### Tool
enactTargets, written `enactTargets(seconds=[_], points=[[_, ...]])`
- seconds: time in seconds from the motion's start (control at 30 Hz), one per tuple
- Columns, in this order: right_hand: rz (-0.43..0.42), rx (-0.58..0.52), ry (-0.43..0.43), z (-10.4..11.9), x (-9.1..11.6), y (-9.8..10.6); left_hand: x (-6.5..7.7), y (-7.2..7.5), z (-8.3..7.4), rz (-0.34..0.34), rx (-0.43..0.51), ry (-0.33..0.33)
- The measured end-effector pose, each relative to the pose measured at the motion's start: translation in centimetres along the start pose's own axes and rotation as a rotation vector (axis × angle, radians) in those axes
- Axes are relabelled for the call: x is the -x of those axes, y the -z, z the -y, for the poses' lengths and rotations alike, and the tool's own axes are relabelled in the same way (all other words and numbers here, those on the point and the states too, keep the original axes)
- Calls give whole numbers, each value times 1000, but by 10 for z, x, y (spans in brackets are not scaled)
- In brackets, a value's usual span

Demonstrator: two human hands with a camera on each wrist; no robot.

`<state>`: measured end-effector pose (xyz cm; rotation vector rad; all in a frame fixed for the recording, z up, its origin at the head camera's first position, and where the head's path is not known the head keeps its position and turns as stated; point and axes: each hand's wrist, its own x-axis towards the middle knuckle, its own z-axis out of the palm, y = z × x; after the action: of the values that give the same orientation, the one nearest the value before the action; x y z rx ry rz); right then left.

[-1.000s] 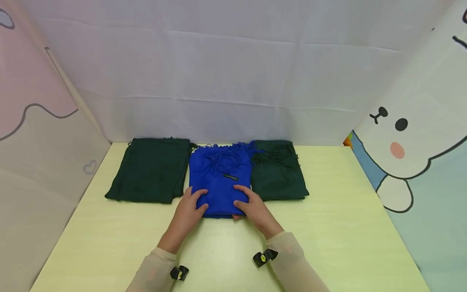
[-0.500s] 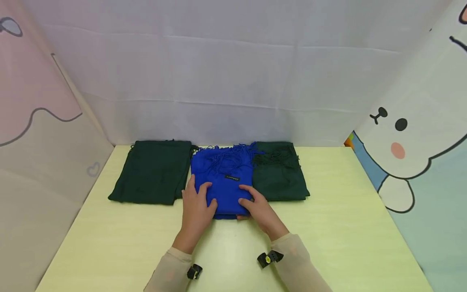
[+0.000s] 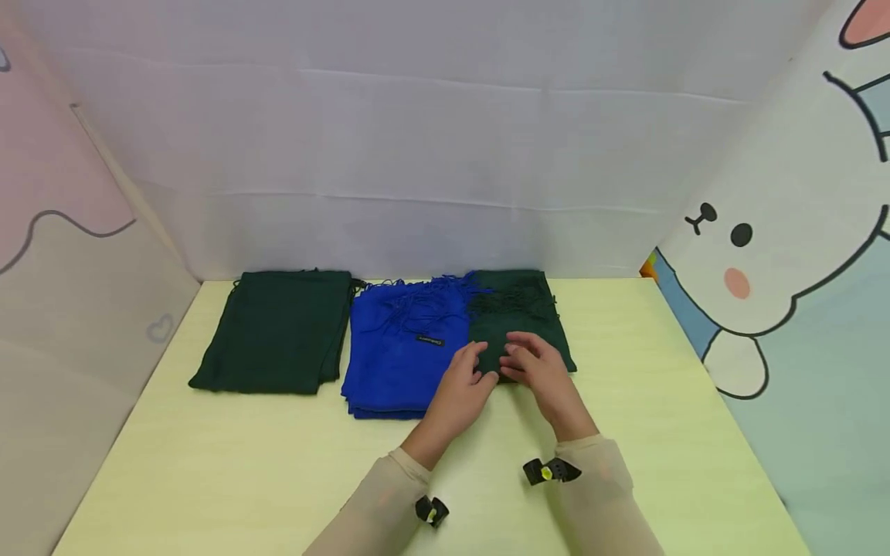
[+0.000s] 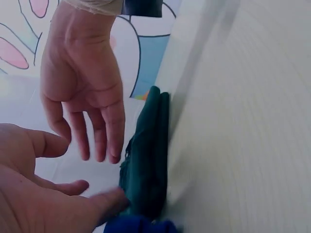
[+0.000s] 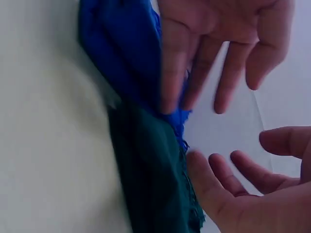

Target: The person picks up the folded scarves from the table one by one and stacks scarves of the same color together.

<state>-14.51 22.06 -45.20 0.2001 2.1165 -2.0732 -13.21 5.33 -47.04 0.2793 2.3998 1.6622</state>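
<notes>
Three folded fringed scarves lie side by side on the table. The left one is a dark green scarf [image 3: 278, 332], the middle one a blue scarf [image 3: 403, 363] with a small black label, and the right one a second dark green scarf [image 3: 518, 320]. My left hand [image 3: 459, 390] hovers over the seam between the blue scarf and the right green one, fingers spread and holding nothing. Facing it, my right hand [image 3: 545, 378] is over the front of the right green scarf, fingers loosely bent around air. Both wrist views show bare space between the two palms.
The pale yellow table [image 3: 243, 471] runs back to a white cloth backdrop [image 3: 417, 154]. A printed cartoon cloth [image 3: 799, 309] borders the right side and another printed cloth [image 3: 76, 347] the left. Black cameras sit on both wrists.
Both hands have left the blue scarf and moved right, to the right green scarf. The blue scarf stays flat between the green ones. The head view has shifted slightly.
</notes>
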Motion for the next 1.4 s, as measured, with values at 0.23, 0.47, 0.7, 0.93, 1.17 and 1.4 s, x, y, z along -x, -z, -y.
enactTargets(seconds=[0.23,0.47,0.7,0.93,1.17,1.4], points=[[-243,91,33,7,-13,35,-13,-24,1,22,-66,109],[-264,536,-137,-10,-24,63,-19,-35,7,45,-121,118],[-201,683,-125,-26,-31,69,-17,-38,8,65,-212,81],[-211,738,-136,-28,-30,71,-13,-42,10,80,-256,53],[-207,763,-148,-26,-21,75,-6,-46,10,111,-271,33],[-212,779,-172,-26,-7,81,1,-53,12,142,-321,-21]])
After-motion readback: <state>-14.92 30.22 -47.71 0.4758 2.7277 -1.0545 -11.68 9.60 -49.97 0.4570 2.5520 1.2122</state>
